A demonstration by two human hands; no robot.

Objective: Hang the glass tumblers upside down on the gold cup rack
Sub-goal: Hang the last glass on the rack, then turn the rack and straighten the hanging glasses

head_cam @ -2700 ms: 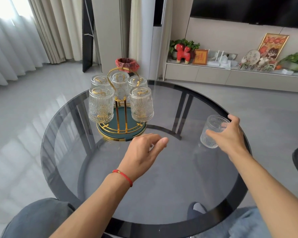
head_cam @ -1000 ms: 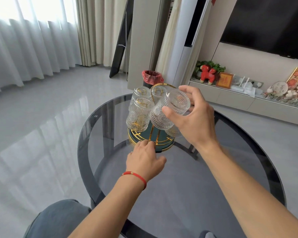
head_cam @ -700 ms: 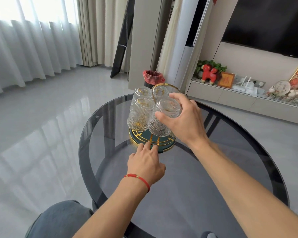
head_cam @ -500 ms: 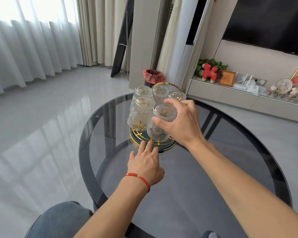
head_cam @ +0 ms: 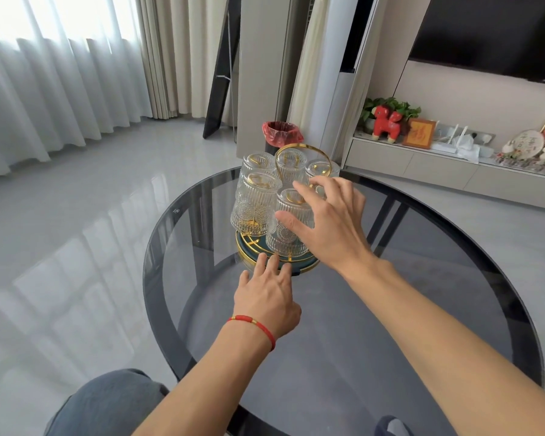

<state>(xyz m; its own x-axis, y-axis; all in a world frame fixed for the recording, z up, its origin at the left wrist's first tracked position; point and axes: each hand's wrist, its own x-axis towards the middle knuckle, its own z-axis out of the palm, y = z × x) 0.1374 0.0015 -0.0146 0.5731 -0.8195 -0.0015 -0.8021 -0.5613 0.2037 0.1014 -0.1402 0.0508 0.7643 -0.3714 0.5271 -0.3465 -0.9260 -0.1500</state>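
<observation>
The gold cup rack (head_cam: 303, 148), with a dark green round base (head_cam: 248, 250), stands on the far side of the round glass table (head_cam: 390, 325). Several ribbed glass tumblers hang upside down on it. The front tumbler (head_cam: 286, 245) hangs on the near peg, with another tumbler (head_cam: 253, 209) to its left. My right hand (head_cam: 331, 228) hovers beside the front tumbler with its fingers spread; the thumb lies against the glass and the fingers are off it. My left hand (head_cam: 265, 297) rests flat on the table, fingertips touching the base's gold rim.
A bin with a red bag (head_cam: 281, 136) stands on the floor behind the table. A low cabinet (head_cam: 422, 165) with a red toy horse and ornaments runs along the right wall. My knee in jeans (head_cam: 107, 404) is at the table's near edge.
My right hand carried the tumbler from the table's right side, turned it upside down, lowered it onto the front peg and has opened off it. My left hand moved forward to the rack's base.
</observation>
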